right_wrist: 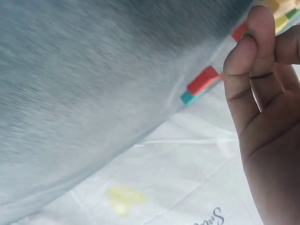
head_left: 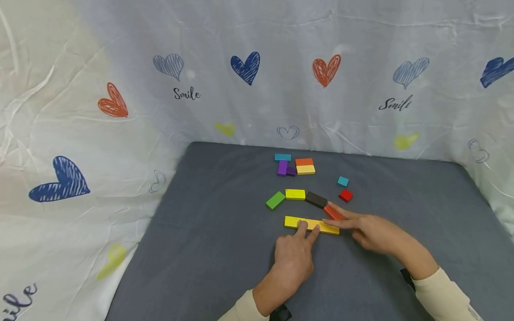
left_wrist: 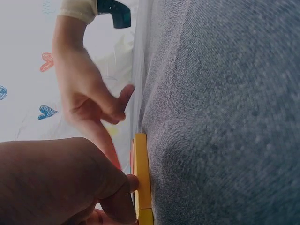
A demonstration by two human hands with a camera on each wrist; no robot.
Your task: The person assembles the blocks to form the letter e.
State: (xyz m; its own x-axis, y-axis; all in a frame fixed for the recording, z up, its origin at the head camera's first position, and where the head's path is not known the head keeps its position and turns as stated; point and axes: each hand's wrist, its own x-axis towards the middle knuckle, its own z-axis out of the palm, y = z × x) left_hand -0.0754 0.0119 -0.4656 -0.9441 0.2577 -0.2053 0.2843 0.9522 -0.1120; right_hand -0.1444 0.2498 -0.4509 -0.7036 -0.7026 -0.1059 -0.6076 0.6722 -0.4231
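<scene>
A yellow block and an orange-yellow block lie end to end as a bar on the grey cloth. My left hand rests two extended fingertips on this bar. One extended finger of my right hand touches the bar near its right end; another touches a red-orange block. That block ends a curved row with a black block, a second yellow block and a green block. The left wrist view shows the orange-yellow block close up, beside the left fingers.
Behind the row lie a blue block, purple blocks, an orange block and a pale yellow block. To the right are a teal block and a red block. A heart-patterned curtain hangs behind the table.
</scene>
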